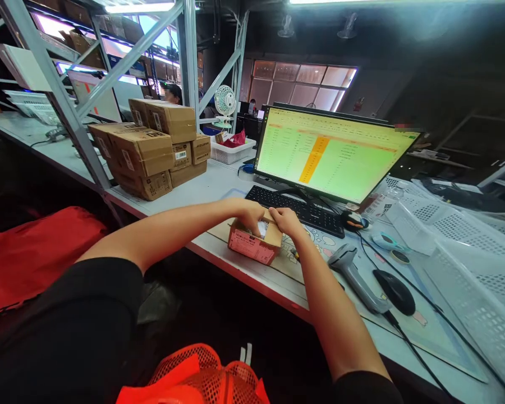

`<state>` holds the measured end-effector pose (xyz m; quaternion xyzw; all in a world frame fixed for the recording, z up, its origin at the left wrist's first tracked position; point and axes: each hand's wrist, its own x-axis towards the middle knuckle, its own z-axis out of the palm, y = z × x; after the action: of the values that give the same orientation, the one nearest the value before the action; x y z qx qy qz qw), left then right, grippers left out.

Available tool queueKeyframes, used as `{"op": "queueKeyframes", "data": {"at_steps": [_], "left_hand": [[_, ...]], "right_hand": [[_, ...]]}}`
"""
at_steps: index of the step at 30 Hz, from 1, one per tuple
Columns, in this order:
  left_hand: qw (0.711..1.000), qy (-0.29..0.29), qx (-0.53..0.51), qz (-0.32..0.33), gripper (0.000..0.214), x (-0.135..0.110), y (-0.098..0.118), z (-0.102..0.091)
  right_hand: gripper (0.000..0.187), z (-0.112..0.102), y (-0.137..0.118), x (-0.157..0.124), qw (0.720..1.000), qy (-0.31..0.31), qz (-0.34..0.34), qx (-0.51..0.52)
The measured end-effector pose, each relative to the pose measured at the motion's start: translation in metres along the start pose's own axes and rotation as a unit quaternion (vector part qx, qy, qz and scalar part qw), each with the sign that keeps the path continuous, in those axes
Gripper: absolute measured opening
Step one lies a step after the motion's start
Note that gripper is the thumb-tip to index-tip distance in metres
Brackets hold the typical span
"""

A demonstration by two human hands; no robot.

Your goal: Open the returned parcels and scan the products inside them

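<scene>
At the far left I see a red cloth (pixel 42 247), soft and with wrinkles, below the level of the table (pixel 219 185), which has a pale and smooth top. Next to a smooth grey metal post (pixel 63 101) there is a stack of brown cardboard boxes (pixel 138 148), square in the corners and closed with shiny tape. Behind them stand a round fan (pixel 225 101) and a white plastic basket (pixel 233 154) with small holes. In the middle, near the front edge of the table, is a small carton (pixel 250 248), upright and open at the top, with a reddish printed front. The left hand (pixel 250 215) has its fingers down inside it; they are hidden, so I cannot tell what they pinch. The right hand (pixel 287 220) lies with bent fingers on the carton's right rim; how firmly they press, I cannot tell. Farther right come a black keyboard (pixel 307 212), a grey scanner (pixel 357 278), a rounded black mouse (pixel 393 292) and white perforated baskets (pixel 480 280).
</scene>
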<state>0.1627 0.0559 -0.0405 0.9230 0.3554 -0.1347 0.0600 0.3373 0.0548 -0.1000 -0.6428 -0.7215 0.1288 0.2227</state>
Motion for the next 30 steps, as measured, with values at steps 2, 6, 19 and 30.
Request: {"op": "queueKeyframes", "data": {"at_steps": [2, 6, 19, 30], "left_hand": [[0.999, 0.039, 0.001, 0.013, 0.037, -0.011, -0.003, 0.006], [0.99, 0.125, -0.06, 0.021, 0.045, -0.033, -0.011, 0.016], [0.853, 0.228, -0.459, 0.1, 0.042, -0.05, -0.038, 0.026], [0.66, 0.488, -0.572, 0.008, 0.028, 0.001, -0.024, 0.072]], "right_hand": [[0.046, -0.001, -0.001, -0.005, 1.0, 0.008, -0.013, 0.009], [0.047, -0.003, 0.001, -0.018, 0.998, 0.044, -0.036, 0.028], [0.056, -0.027, 0.007, -0.057, 0.981, 0.15, -0.102, 0.068], [0.046, -0.027, 0.01, -0.07, 0.97, 0.243, -0.018, 0.011]]}}
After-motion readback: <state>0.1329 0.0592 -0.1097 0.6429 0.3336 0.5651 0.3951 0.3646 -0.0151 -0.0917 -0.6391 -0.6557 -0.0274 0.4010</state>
